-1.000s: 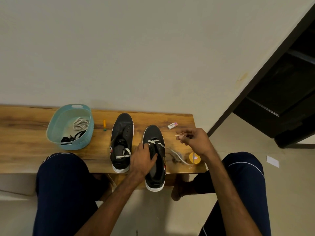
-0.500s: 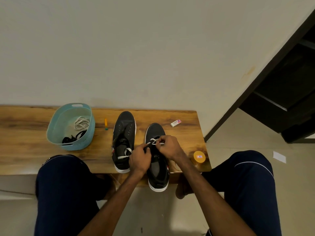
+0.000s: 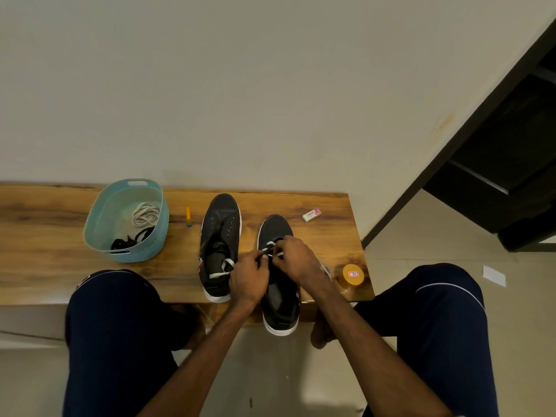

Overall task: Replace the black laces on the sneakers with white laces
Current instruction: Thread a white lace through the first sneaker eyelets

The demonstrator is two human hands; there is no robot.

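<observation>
One long wooden surface (image 3: 45,266) runs left to right along the wall and carries everything. On it stand two black canvas sneakers with white soles, their long axes running near to far, toes at the far end. The left sneaker (image 3: 221,224) has bare eyelets and only a short white strip (image 3: 227,267) lying across its opening. The right sneaker (image 3: 275,227) sits just beside it, with its heel hanging over the near edge.

A pale blue plastic basket (image 3: 99,224) stands well to the left, holding a coiled spare white lace (image 3: 146,215) and the removed black laces (image 3: 132,240).

Both hands meet over the right sneaker's throat. The left hand (image 3: 248,276) comes in from the left and the right hand (image 3: 296,260) from the right. Their curled fingers (image 3: 278,251) pinch the flat white lace (image 3: 268,244), one strand each as far as I can tell.

That lace crosses only the farthest eyelets, just beyond the fingertips. The unthreaded rows therefore lie nearer, under the knuckles and toward the heel. As I judge it, the next pass has to work back toward the person along the shoe's axis, each hand feeding the row on its own side.

Smaller things lie apart from this:
- an orange-lidded round jar (image 3: 351,276) at the right end
- a small white eraser (image 3: 311,214) to the far right of the sneakers
- a yellow marker with a green cap (image 3: 188,216) between the basket and the left sneaker
</observation>
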